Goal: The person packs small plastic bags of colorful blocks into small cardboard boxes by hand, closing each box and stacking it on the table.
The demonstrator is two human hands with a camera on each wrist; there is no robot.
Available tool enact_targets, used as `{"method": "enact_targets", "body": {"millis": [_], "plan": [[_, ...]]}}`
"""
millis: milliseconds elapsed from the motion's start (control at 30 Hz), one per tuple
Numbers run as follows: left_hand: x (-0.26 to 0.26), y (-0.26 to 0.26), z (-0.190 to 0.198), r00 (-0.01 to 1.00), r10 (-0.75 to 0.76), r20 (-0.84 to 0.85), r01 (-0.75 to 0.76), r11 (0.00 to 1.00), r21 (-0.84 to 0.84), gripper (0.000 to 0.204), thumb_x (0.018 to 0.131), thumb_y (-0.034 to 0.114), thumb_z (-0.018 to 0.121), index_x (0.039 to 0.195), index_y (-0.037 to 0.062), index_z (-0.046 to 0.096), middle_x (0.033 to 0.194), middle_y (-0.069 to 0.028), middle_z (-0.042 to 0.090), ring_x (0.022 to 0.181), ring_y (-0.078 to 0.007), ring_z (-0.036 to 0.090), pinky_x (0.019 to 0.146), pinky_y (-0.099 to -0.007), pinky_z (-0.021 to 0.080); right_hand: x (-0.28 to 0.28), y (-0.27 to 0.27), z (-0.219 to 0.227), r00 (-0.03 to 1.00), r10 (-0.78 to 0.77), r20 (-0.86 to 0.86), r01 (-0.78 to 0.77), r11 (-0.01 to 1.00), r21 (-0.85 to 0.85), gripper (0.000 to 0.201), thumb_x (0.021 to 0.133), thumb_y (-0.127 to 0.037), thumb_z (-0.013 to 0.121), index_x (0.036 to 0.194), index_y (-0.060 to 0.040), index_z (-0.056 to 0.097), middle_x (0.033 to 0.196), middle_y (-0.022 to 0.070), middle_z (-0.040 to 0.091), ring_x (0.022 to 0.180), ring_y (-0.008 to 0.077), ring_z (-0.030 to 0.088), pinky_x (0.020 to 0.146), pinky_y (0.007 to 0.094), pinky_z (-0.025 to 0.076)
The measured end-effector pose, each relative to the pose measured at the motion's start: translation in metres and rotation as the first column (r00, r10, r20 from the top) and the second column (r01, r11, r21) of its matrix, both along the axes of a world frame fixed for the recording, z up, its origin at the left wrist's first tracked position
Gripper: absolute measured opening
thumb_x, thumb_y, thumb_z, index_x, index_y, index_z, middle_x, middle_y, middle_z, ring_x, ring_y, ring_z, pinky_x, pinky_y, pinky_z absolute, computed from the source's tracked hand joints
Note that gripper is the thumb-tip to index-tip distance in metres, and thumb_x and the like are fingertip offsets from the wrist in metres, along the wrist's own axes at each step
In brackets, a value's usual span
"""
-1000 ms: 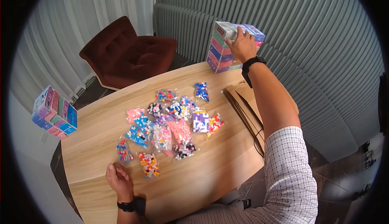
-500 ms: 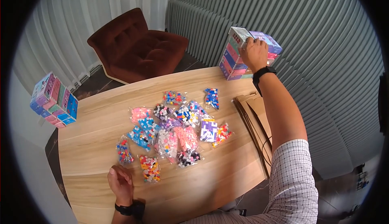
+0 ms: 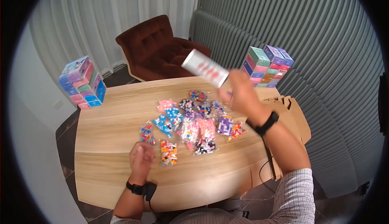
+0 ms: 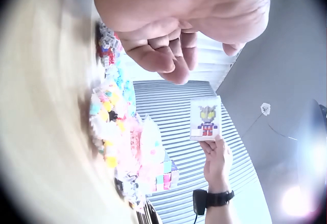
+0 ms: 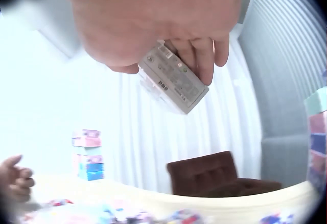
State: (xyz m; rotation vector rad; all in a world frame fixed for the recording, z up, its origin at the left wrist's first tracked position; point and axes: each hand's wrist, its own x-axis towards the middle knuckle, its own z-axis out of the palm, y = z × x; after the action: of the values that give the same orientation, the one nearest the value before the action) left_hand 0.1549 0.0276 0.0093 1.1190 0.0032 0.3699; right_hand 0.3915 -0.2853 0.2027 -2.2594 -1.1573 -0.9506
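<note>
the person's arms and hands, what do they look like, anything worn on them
The left hand and right hand wear no gloves. Each wrist has a black band with a black box-shaped device; a thin dark cable runs from the right one. The white fabric right sleeve has a dark grid check and ends near the elbow.

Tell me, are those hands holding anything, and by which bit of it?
The right hand grips a small pale box by one end; the left hand holds nothing.

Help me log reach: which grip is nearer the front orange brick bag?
Left. Left grip: just left of the bag; right grip: raised, farther rightward, holding a figure box.
</note>
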Motion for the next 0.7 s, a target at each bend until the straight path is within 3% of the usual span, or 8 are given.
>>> {"method": "enact_targets", "body": {"millis": [100, 167, 300, 333, 367, 500, 667, 700], "plan": [[0.004, -0.011, 0.023, 0.997, -0.063, 0.048, 0.067, 0.995, -0.068, 0.053, 0.112, 0.044, 0.047, 0.140, -0.0008, 0.057, 0.124, -0.0136, 0.066, 0.082, -0.0185, 0.068, 0.062, -0.0298, 0.053, -0.089, 0.034, -0.019, 0.939, 0.315, -0.135, -0.324, 0.944, -0.053, 0.045, 0.079, -0.022, 0.082, 0.112, 0.0017, 0.063, 0.102, 0.0221, 0.067, 0.094, 0.0433, 0.064, 0.086, 0.0527, 0.052], [0.004, -0.011, 0.030, 0.986, -0.146, 0.084, 0.155, 0.982, -0.113, 0.057, 0.112, 0.042, 0.049, 0.150, 0.0005, 0.051, 0.139, -0.0122, 0.059, 0.098, -0.0205, 0.068, 0.075, -0.0324, 0.055, -0.127, 0.047, -0.047, 0.905, 0.398, -0.154, -0.413, 0.907, -0.085, 0.053, 0.078, -0.023, 0.084, 0.119, 0.0018, 0.063, 0.112, 0.0218, 0.069, 0.106, 0.0406, 0.066, 0.099, 0.0506, 0.051], [0.010, -0.004, 0.017, 0.987, -0.135, 0.087, 0.132, 0.991, 0.037, 0.060, 0.111, 0.041, 0.050, 0.156, 0.0014, 0.046, 0.150, -0.0100, 0.055, 0.127, -0.0225, 0.061, 0.104, -0.0369, 0.050, -0.168, 0.061, -0.079, 0.912, 0.346, -0.219, -0.385, 0.907, -0.172, 0.059, 0.079, -0.023, 0.085, 0.127, 0.0025, 0.062, 0.128, 0.0227, 0.066, 0.124, 0.0386, 0.062, 0.111, 0.0497, 0.046], [0.010, -0.001, 0.015, 0.992, -0.124, 0.040, 0.123, 0.992, 0.021, 0.058, 0.110, 0.034, 0.052, 0.156, -0.0003, 0.046, 0.148, -0.0107, 0.056, 0.133, -0.0214, 0.056, 0.116, -0.0378, 0.040, -0.171, 0.063, -0.085, 0.912, 0.337, -0.236, -0.379, 0.910, -0.166, 0.061, 0.079, -0.023, 0.085, 0.129, 0.0026, 0.062, 0.130, 0.0229, 0.066, 0.126, 0.0384, 0.061, 0.113, 0.0496, 0.045], [0.011, 0.001, 0.013, 0.992, -0.113, 0.058, 0.113, 0.994, -0.007, 0.057, 0.108, 0.030, 0.052, 0.156, -0.0011, 0.046, 0.147, -0.0122, 0.057, 0.133, -0.0222, 0.056, 0.116, -0.0382, 0.041, -0.173, 0.064, -0.088, 0.910, 0.329, -0.254, -0.375, 0.912, -0.164, 0.062, 0.079, -0.022, 0.084, 0.131, 0.0026, 0.062, 0.133, 0.0231, 0.065, 0.129, 0.0383, 0.059, 0.114, 0.0496, 0.044], [0.018, 0.014, 0.013, 0.993, -0.090, 0.075, 0.098, 0.989, -0.107, 0.060, 0.101, 0.021, 0.050, 0.155, -0.0037, 0.044, 0.150, -0.0197, 0.056, 0.138, -0.0281, 0.055, 0.118, -0.0423, 0.041, -0.177, 0.079, -0.102, 0.818, 0.307, -0.487, -0.262, 0.952, 0.161, 0.060, 0.090, -0.026, 0.083, 0.137, 0.0033, 0.060, 0.141, 0.0265, 0.061, 0.134, 0.0424, 0.056, 0.113, 0.0494, 0.046], [0.018, 0.018, 0.017, 0.998, -0.054, 0.031, 0.058, 0.990, -0.130, 0.064, 0.094, 0.016, 0.047, 0.154, -0.0038, 0.044, 0.149, -0.0226, 0.057, 0.138, -0.0306, 0.056, 0.119, -0.0438, 0.042, -0.178, 0.097, -0.131, 0.542, 0.463, -0.701, -0.151, 0.875, 0.461, 0.065, 0.093, -0.013, 0.082, 0.149, -0.0010, 0.052, 0.154, 0.0202, 0.052, 0.138, 0.0273, 0.056, 0.113, 0.0408, 0.049], [0.018, 0.018, 0.018, 0.999, -0.044, 0.028, 0.047, 0.992, -0.116, 0.064, 0.093, 0.015, 0.047, 0.154, -0.0038, 0.044, 0.148, -0.0221, 0.058, 0.137, -0.0305, 0.057, 0.118, -0.0437, 0.043, -0.178, 0.099, -0.135, 0.541, 0.478, -0.692, -0.151, 0.865, 0.479, 0.066, 0.092, -0.013, 0.083, 0.148, -0.0003, 0.052, 0.154, 0.0215, 0.053, 0.139, 0.0296, 0.056, 0.111, 0.0405, 0.051]]}}
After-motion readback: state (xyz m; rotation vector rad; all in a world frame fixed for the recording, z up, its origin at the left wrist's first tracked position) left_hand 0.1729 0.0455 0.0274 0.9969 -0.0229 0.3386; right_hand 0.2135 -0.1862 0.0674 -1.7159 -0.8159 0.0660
